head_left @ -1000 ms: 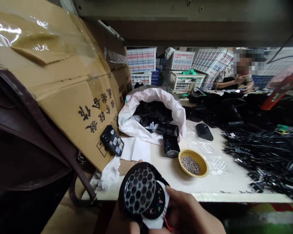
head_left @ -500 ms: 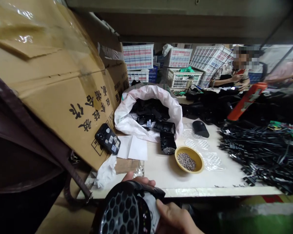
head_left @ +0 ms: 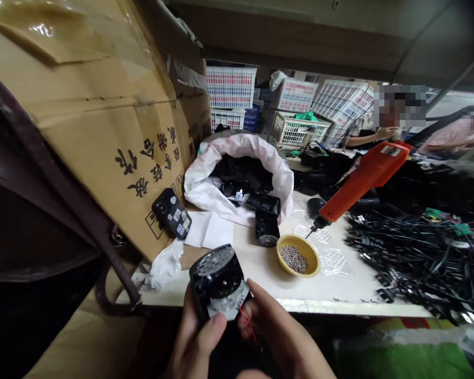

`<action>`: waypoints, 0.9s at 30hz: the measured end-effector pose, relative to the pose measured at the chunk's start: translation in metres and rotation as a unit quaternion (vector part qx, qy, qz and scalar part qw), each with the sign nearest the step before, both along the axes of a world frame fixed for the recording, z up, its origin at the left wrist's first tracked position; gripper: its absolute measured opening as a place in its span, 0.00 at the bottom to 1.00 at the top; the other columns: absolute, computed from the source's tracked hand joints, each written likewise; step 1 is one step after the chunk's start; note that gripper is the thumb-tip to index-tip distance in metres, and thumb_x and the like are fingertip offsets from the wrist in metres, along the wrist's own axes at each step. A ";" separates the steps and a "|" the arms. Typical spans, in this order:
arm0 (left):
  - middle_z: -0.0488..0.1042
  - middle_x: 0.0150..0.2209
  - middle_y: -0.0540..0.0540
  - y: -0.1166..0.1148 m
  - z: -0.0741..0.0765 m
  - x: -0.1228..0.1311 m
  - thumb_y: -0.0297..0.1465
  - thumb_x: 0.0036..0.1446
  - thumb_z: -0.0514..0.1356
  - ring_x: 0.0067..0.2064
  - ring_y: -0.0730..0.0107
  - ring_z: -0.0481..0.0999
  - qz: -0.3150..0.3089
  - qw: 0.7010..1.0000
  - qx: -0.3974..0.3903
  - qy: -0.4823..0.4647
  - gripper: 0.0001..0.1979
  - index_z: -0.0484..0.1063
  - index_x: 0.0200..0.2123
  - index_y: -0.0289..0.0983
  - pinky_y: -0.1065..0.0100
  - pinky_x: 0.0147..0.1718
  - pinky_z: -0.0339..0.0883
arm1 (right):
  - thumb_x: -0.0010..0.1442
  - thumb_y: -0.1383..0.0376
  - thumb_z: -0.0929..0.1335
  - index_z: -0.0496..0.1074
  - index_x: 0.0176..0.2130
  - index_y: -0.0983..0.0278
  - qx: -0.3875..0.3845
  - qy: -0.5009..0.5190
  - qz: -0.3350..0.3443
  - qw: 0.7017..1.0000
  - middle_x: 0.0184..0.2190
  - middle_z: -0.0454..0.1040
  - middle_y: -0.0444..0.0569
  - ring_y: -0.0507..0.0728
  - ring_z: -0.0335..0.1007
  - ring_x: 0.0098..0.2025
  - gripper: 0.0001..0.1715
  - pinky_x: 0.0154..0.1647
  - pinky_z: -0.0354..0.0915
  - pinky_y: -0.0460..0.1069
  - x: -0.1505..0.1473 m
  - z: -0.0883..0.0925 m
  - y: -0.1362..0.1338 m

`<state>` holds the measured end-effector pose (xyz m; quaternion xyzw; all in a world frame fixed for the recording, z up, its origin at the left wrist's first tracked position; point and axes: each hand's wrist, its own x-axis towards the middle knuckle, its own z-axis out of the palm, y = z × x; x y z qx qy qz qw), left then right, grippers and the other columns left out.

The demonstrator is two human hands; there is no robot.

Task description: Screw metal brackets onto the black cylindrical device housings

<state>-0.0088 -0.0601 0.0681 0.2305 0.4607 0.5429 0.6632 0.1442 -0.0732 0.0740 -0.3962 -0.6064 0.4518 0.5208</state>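
My left hand [head_left: 197, 334] grips a black device housing [head_left: 217, 273] just off the table's front edge, thumb pressed on its near side. A round honeycomb-patterned face sits at the housing's far end. Its open side shows a pale plate [head_left: 223, 306] and thin red wires [head_left: 245, 321]. My right hand [head_left: 282, 329] closes on the housing's right side, fingertips by the wires; part of its grip is hidden. Beyond my hands are a yellow bowl [head_left: 315, 267] of small screws and a red electric screwdriver [head_left: 359, 184] hanging tip-down above it.
A white sack [head_left: 197, 181] of black parts stands behind, a similar housing [head_left: 266, 229] by its opening. Black cables [head_left: 391, 252] are heaped at right. A cardboard box [head_left: 82, 142] walls the left, a phone [head_left: 171, 213] leaning on it. Co-workers sit beyond, near crates [head_left: 231, 87].
The housing has moved up and tilted, so its honeycomb face points away and the red wires show. My left thumb is now on its near side. The screwdriver hangs further left, over the bowl.
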 end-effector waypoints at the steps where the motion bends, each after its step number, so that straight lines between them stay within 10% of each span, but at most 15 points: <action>1: 0.78 0.53 0.49 0.003 0.001 0.002 0.46 0.44 0.73 0.62 0.45 0.67 0.024 0.999 -0.003 0.020 0.43 0.64 0.63 0.48 0.57 0.61 0.62 | 0.61 0.52 0.72 0.66 0.63 0.54 0.015 -0.014 -0.006 1.000 0.44 0.77 0.51 0.58 0.78 0.47 0.33 0.50 0.74 0.50 0.008 -0.002 0.001; 6: 0.79 0.50 0.49 0.017 0.002 0.000 0.50 0.42 0.72 0.61 0.48 0.69 0.079 0.996 0.001 0.035 0.42 0.67 0.60 0.45 0.62 0.55 0.69 | 0.56 0.62 0.76 0.68 0.59 0.51 0.011 -0.111 -0.063 0.992 0.56 0.73 0.49 0.57 0.69 0.60 0.33 0.61 0.64 0.45 0.027 -0.034 0.001; 12: 0.80 0.41 0.51 0.023 -0.001 -0.007 0.44 0.50 0.70 0.52 0.58 0.76 0.095 0.995 -0.004 -0.036 0.33 0.69 0.58 0.45 0.71 0.41 0.74 | 0.58 0.55 0.74 0.71 0.51 0.59 -0.016 -0.038 -0.001 0.999 0.38 0.75 0.49 0.56 0.74 0.40 0.24 0.45 0.71 0.48 0.002 -0.066 0.005; 20: 0.77 0.49 0.54 0.028 0.001 -0.013 0.38 0.58 0.66 0.51 0.72 0.74 0.076 0.993 0.028 -0.080 0.25 0.68 0.59 0.51 0.81 0.45 0.71 | 0.65 0.62 0.69 0.80 0.38 0.60 -0.011 -0.014 0.060 0.998 0.34 0.77 0.51 0.55 0.76 0.37 0.08 0.40 0.71 0.48 0.018 -0.025 0.008; 27: 0.74 0.36 0.48 0.017 0.003 -0.012 0.49 0.56 0.65 0.25 0.67 0.71 -0.049 0.997 0.053 -0.040 0.43 0.48 0.69 0.50 0.71 0.12 0.67 | 0.61 0.80 0.65 0.71 0.51 0.61 0.260 -0.214 -0.039 0.941 0.34 0.77 0.48 0.53 0.69 0.34 0.23 0.34 0.68 0.46 0.014 0.008 0.011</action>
